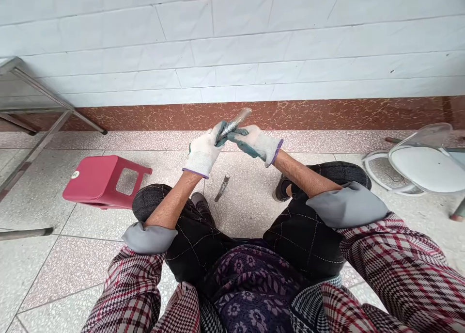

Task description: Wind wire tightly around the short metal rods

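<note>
My left hand (pixel 207 148), in a white knit glove with grey-green coated fingers, grips a shiny silvery rod (pixel 235 123) near its lower end. The rod slants up to the right, and its far end looks duller and tan. From the right, my right hand (pixel 253 141), gloved alike, has its fingers closed against the rod's lower side; their tips are partly hidden. Below the hands, between my feet, a shorter silvery piece (pixel 222 187) lies on the floor.
A red plastic stool (pixel 95 179) is at my left, beside a metal-legged frame (pixel 43 134). To my right stands a white-seated chair (pixel 423 167). The tiled wall (pixel 240 47) with a brown base strip (pixel 152 117) rises just ahead.
</note>
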Demonstrator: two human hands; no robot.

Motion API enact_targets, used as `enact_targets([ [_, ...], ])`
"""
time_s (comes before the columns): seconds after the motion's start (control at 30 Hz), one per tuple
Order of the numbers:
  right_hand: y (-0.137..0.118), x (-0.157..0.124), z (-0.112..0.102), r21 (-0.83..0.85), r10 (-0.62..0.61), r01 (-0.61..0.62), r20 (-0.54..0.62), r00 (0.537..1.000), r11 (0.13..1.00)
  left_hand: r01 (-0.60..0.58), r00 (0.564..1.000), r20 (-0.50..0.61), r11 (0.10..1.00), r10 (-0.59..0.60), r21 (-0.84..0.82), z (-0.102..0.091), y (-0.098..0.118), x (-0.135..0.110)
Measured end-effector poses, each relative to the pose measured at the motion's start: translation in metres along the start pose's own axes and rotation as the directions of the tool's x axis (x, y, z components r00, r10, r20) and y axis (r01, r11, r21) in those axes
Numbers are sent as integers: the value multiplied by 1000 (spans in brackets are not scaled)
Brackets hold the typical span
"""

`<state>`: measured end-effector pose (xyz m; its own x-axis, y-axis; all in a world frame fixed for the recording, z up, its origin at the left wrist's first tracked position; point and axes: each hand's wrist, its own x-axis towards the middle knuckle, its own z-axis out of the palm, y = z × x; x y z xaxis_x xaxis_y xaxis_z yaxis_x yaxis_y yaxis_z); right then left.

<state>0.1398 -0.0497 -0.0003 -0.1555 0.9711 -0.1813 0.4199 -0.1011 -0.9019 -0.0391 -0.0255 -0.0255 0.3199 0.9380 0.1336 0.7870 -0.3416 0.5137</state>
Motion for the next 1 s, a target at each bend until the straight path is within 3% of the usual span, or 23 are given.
enact_targets([
  [0.07,-1,-1,4,143,52,-42,-66,996,989,10,1000,-21,998,-9,57,0,2,0],
  [0.13,1,0,6,308,96,-62,-95,991,949,15,999,-35,1000,-14,8,1,1,1],
  [0.23,7,1,4,409,80,-37,-88,993,912,10,1000,14,944,-5,-330,0,-5,1],
  [0.3,11,0,0,400,25,-14,-22,999,917,54,988,148,773,52,-632,-3,-8,-3],
  [0.37,13,-3,-5,383,-31,1,72,997,924,165,941,292,523,171,-836,-7,-8,-9],
  [0.43,12,-4,-8,359,-56,3,137,989,933,280,893,370,327,255,-903,-9,-6,-13],
  [0.5,10,-4,-10,280,-71,38,110,991,959,320,898,380,264,221,-910,-7,-3,-12],
  [0.63,8,-2,-14,-65,-231,229,-33,972,971,233,969,247,380,-12,-895,2,-5,2],
  [0.73,7,-5,-21,-235,-321,317,25,947,919,175,985,145,514,-97,-840,8,-11,11],
  [0.87,0,-15,-27,-512,-265,271,87,960,815,200,978,178,734,-109,-649,16,-13,12],
  [1.0,-10,-17,-29,-794,-149,148,74,986,589,79,987,152,985,-55,-157,17,-8,8],
])
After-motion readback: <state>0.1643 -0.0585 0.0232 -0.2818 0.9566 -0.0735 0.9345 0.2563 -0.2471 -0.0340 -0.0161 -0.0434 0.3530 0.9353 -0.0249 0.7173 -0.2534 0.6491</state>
